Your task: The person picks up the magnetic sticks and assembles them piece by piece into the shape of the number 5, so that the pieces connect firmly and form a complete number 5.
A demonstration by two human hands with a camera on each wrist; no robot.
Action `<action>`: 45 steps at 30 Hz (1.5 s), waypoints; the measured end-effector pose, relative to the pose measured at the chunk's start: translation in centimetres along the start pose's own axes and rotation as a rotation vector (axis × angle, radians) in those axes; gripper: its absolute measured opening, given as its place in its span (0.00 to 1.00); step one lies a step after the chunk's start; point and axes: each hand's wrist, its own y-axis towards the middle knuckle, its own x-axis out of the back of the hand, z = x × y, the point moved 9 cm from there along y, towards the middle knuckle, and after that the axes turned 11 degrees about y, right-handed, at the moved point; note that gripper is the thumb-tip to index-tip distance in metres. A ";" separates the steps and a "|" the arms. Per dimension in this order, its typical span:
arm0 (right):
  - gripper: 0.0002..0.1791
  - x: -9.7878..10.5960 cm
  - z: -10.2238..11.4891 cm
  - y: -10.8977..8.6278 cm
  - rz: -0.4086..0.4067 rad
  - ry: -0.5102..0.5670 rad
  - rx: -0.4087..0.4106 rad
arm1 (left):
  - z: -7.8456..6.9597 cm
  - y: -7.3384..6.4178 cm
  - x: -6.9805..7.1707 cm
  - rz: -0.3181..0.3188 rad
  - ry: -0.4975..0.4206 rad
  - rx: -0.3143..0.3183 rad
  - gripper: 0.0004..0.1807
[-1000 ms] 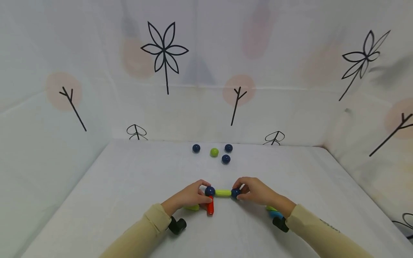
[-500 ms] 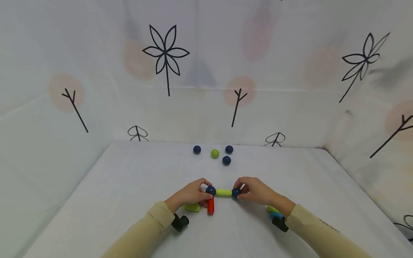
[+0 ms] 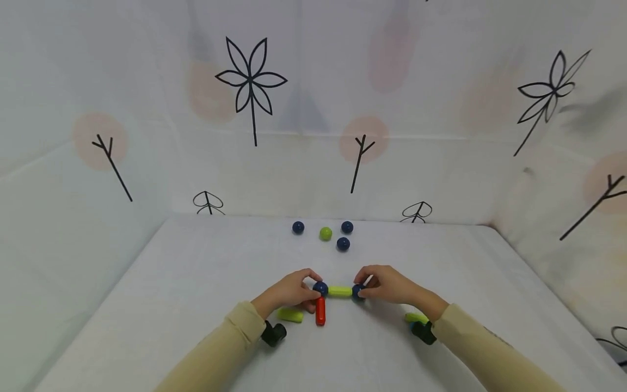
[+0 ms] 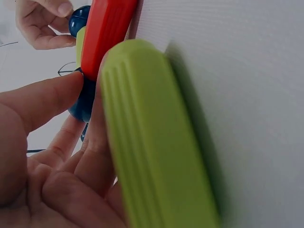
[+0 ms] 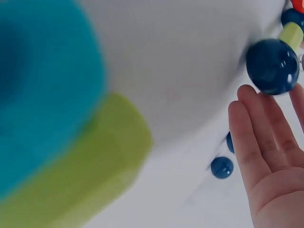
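Observation:
My left hand (image 3: 292, 290) pinches a dark blue ball (image 3: 320, 288) between thumb and fingers. A yellow-green rod (image 3: 340, 292) runs from that ball to a second dark blue ball (image 3: 358, 292), which my right hand (image 3: 392, 286) pinches. From the left ball a red rod (image 3: 320, 312) points towards the near side, its end at the ball. Close under the left hand lies a loose green rod (image 4: 152, 137), ribbed and large in the left wrist view. By the right wrist lie another green rod (image 5: 99, 166) and a blue piece (image 5: 47, 85), both blurred.
Farther back on the white table (image 3: 220, 272) sit three dark blue balls (image 3: 343, 244) and one green ball (image 3: 325, 233). White cloth walls (image 3: 303, 174) with printed plants enclose the back and sides. Black wrist cameras (image 3: 274, 334) hang under both wrists.
The joined balls and rods have shifted very slightly away from me. My right hand has risen a little in the view, and both hands keep their hold.

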 end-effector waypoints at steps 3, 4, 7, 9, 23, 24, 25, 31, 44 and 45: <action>0.12 0.4 0.1 0.4 -0.005 0.001 0.010 | 0.1 -0.1 0.0 -0.001 -0.007 0.012 0.18; 0.12 0.6 0.1 0.6 -0.011 -0.002 0.012 | 0.1 -0.1 0.0 0.000 -0.009 0.011 0.18; 0.12 1.2 0.0 1.1 -0.026 -0.021 0.021 | 0.1 -0.1 0.0 0.001 -0.011 0.008 0.18; 0.12 1.5 -0.1 1.5 -0.034 -0.033 0.026 | 0.0 -0.1 0.0 0.001 -0.011 0.004 0.18; 0.12 3.6 -0.8 4.1 -0.106 -0.068 0.052 | 0.1 -0.2 0.1 0.001 0.000 0.004 0.18; 0.12 3.6 -0.9 4.2 -0.112 -0.067 0.045 | 0.1 -0.2 0.0 0.002 -0.001 0.004 0.18; 0.12 3.7 -0.9 4.4 -0.114 -0.068 0.045 | 0.1 -0.2 0.0 0.002 -0.003 0.003 0.18; 0.14 4.3 -1.6 5.4 -0.153 -0.047 0.006 | 0.2 -0.2 -0.1 0.003 -0.003 0.016 0.18; 0.17 5.6 -2.6 7.5 -0.199 -0.064 0.010 | 0.2 -0.2 -0.1 -0.003 0.008 0.017 0.18; 0.17 5.6 -2.6 7.6 -0.200 -0.064 0.003 | 0.2 -0.2 -0.1 -0.002 0.006 0.015 0.18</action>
